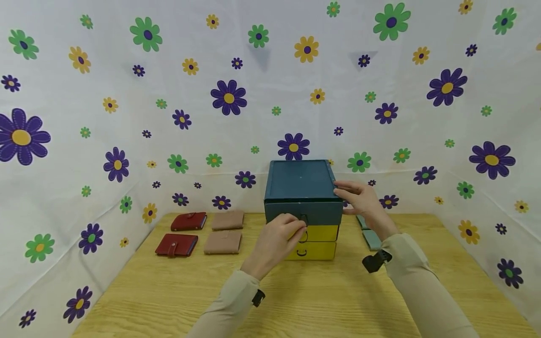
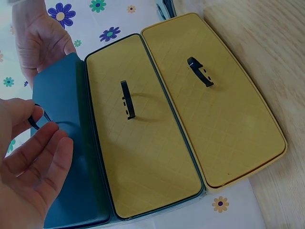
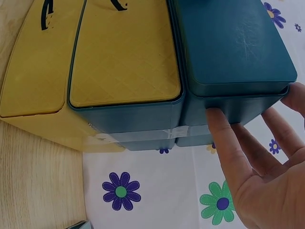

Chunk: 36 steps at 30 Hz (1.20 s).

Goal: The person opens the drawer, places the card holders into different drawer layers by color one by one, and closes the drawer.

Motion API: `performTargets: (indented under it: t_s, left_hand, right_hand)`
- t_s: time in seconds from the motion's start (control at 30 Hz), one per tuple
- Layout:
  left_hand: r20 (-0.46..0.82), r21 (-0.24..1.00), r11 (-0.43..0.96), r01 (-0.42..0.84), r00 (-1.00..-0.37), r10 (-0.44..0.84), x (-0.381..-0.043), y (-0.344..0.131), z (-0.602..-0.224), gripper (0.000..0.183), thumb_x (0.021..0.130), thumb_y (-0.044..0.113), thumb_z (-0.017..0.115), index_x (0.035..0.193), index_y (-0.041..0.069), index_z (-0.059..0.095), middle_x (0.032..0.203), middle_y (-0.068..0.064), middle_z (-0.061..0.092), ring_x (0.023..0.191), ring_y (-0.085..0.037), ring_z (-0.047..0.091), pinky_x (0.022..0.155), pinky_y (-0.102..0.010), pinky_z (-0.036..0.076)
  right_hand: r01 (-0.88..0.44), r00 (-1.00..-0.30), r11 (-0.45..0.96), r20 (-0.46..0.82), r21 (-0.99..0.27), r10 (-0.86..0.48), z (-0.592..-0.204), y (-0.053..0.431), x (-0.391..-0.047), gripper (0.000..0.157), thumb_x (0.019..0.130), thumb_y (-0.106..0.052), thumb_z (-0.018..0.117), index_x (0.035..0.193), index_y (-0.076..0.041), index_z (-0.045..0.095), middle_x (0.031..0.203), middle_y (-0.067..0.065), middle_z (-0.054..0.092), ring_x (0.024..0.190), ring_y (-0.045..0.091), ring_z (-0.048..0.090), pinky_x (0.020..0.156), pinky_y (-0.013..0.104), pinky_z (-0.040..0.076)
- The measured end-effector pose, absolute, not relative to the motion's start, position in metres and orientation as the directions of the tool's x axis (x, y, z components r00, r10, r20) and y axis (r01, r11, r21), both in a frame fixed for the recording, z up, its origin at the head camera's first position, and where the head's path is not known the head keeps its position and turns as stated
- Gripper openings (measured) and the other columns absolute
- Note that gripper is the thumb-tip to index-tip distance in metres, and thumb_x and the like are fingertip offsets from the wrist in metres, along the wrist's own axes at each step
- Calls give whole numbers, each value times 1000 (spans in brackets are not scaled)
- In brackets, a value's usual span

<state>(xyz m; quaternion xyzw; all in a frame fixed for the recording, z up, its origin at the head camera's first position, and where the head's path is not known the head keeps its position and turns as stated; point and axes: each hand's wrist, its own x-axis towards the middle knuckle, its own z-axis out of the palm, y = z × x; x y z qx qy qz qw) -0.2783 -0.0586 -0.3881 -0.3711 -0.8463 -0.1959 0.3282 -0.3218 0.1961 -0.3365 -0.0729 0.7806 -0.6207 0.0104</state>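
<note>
A stacked drawer box [image 1: 300, 180] stands on the table with a teal top drawer [image 1: 327, 213] above two yellow drawers [image 1: 317, 252]. My left hand [image 1: 274, 239] is at the front of the top drawer, pinching its dark ring-like handle [image 2: 33, 122] between thumb and forefinger, the other fingers loosely bent. That drawer's front juts a little from the casing, as the right wrist view shows. My right hand [image 1: 365, 204] touches the right side and top edge of the box, fingers [image 3: 224, 138] fairly straight. Both yellow drawers look closed, each with a dark handle.
Left of the box lie two red wallets [image 1: 176, 245] and two pinkish-tan wallets [image 1: 222, 242]. Two teal wallets [image 1: 372, 240] lie to its right, partly behind my right hand. A flowered cloth [image 1: 190, 117] hangs behind and beside the wooden table [image 1: 169, 300].
</note>
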Motion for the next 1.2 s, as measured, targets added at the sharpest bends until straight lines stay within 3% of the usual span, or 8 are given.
performTargets:
  t_s: [0.6,0.9,1.2]
  left_hand:
    - [727,45,605,795,-442,526,-264,-63,-391,9,88,16,74,97,14,76,92,3,69,83,-9,60,75,-17,54]
    - [722,0,587,810,-406,561,-255,-65,-389,9,89,20,73,97,16,75,93,4,69,85,-9,61,78,-17,54]
    - [720,-33,563,826,-371,586,-246,-67,-390,7,88,19,74,96,18,75,93,6,68,86,-7,60,79,-15,53]
  right_hand:
    - [-97,-987,227,64,-969,-146,-338,198,-323,56,98,-34,59,148,-12,45,152,18,41,139,38,40,99,53,49]
    - [-69,-990,245,35,-967,-140,-335,199,-325,57,97,-37,60,148,-15,45,153,16,41,140,37,38,105,60,40]
    - [-83,-988,258,46,-963,-149,-338,200,-327,58,97,-40,60,147,-15,45,153,17,40,138,39,40,103,60,43]
